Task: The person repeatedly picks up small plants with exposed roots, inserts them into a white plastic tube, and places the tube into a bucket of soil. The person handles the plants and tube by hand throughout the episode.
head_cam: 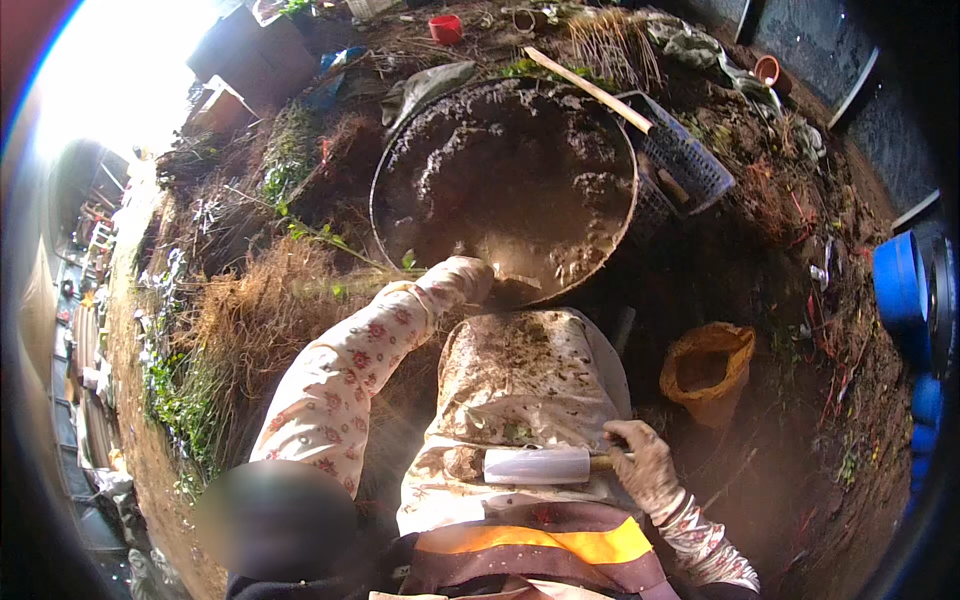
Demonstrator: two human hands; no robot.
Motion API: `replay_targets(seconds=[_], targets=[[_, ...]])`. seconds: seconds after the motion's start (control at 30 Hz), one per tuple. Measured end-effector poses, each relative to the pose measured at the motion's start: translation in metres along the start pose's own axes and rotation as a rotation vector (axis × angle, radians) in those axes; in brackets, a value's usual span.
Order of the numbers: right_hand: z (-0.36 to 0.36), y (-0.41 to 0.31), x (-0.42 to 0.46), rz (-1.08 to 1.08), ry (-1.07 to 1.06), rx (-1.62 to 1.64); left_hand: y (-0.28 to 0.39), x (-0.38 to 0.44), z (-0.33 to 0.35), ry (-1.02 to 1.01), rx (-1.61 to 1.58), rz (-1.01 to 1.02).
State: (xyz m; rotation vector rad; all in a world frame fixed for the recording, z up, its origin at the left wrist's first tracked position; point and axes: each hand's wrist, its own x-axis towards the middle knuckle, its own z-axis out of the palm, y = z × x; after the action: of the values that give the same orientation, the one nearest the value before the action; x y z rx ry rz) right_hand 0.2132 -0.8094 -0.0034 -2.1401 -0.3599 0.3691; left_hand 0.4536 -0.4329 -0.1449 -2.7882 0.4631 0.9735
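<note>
My left hand (pixel 469 277), at the end of a floral sleeve, is at the near rim of a large round tub (pixel 636 176) holding dark mud. A leafy stem (pixel 341 244) runs out to the left from beside that hand; whether the fingers grip it is unclear. Across my lap, on a mud-stained pale apron (pixel 525 360), lies a roll of clear plastic film (pixel 536 466) on a core. My right hand (pixel 637 461), muddy with bent fingers, is at the roll's right end by the protruding core; a firm grip cannot be made out.
Bundles of bare-rooted plants (pixel 247 307) lie left of the tub. A wooden stick (pixel 589 90) rests over the tub's far right rim, beside a blue plastic crate (pixel 686 150). An open orange sack (pixel 709 375) stands at right, with blue barrels (pixel 900 277) farther out. A red pot (pixel 445 29) sits beyond.
</note>
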Motion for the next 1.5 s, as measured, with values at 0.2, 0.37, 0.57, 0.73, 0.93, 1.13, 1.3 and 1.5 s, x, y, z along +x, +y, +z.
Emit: replay_targets(seconds=[0.2,0.37,0.57,0.73,0.93,1.13,1.3,1.5], targets=[[0.037,0.031,-0.013,-0.329,-0.366,-0.52,-0.015,-0.026,-0.016,-0.091,-0.555,-0.078],[0.027,-0.003,0.02,-0.259,-0.535,-0.192,-0.018,-0.1,-0.052,0.036,-0.72,-0.106],[0.032,-0.029,0.111,-0.4,-0.255,-0.051,-0.047,-0.141,-0.015,0.165,-1.399,-0.047],[0.088,-0.039,0.215,-0.227,-0.227,0.605,-0.037,-0.17,-0.034,0.181,-1.719,0.088],[0.18,-0.042,0.269,0.018,-0.521,1.261,-0.047,-0.206,-0.043,0.239,-1.923,0.066],[0.153,-0.06,0.249,0.104,-0.82,1.408,-0.046,-0.19,-0.017,0.214,-2.147,0.209],[0.143,-0.061,0.27,-0.308,0.03,0.507,-0.051,-0.187,0.005,0.271,-2.078,0.533],[0.046,-0.124,0.333,-0.487,0.194,-0.035,-0.049,-0.239,-0.05,0.301,-1.899,-0.069]])
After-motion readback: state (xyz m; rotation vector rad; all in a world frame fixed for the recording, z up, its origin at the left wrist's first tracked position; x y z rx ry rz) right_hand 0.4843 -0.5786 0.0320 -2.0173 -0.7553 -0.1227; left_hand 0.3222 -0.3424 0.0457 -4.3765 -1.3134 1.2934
